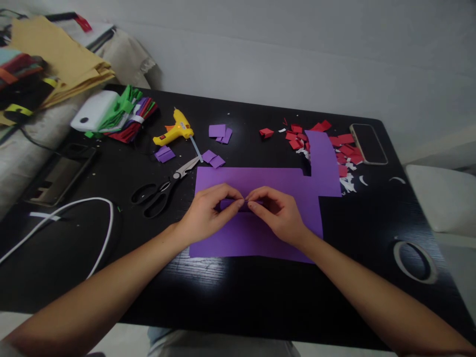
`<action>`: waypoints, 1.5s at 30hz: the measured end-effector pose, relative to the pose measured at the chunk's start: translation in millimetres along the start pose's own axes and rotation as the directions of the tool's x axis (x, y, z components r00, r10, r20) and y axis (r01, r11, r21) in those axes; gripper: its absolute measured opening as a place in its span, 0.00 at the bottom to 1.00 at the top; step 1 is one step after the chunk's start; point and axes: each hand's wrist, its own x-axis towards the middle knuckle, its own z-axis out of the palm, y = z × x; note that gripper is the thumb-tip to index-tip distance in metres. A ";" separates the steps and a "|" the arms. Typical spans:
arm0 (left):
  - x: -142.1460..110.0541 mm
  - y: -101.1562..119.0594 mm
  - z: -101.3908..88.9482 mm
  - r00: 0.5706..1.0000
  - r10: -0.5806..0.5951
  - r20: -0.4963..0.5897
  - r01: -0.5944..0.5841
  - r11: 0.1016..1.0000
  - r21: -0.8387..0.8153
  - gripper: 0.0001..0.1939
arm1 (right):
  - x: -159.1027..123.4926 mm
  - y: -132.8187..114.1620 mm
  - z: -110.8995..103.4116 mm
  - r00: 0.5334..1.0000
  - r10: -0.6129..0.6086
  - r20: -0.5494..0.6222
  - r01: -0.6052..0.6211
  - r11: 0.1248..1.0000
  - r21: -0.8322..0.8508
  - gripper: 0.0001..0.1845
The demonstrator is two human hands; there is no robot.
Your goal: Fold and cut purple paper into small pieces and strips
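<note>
A narrow folded strip of purple paper (244,205) is pinched between my two hands, mostly covered by the fingers. My left hand (212,208) grips its left part and my right hand (277,212) its right part, the fingertips almost meeting in the middle. Beneath both hands lies a large purple sheet (256,243) on the black table. Another purple piece with a curved edge (323,163) overlaps its upper right corner. Left of the sheet, black-handled scissors (163,188) rest with blades pointing up and right.
A yellow glue gun (178,128) sits beyond the scissors, with small purple paper pieces (217,131) nearby. Red paper pieces (347,148) and white scraps lie by a phone (368,144) at right. A tape roll (415,262), a white cable (110,218) and bundled coloured strips (124,116) are also around.
</note>
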 end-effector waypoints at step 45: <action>9.2 -9.5 -11.4 0.932 -0.357 -0.068 0.312 0.883 -0.351 0.07 | 4.9 -2.7 -3.7 0.977 0.080 -0.197 -0.070 0.996 0.061 0.08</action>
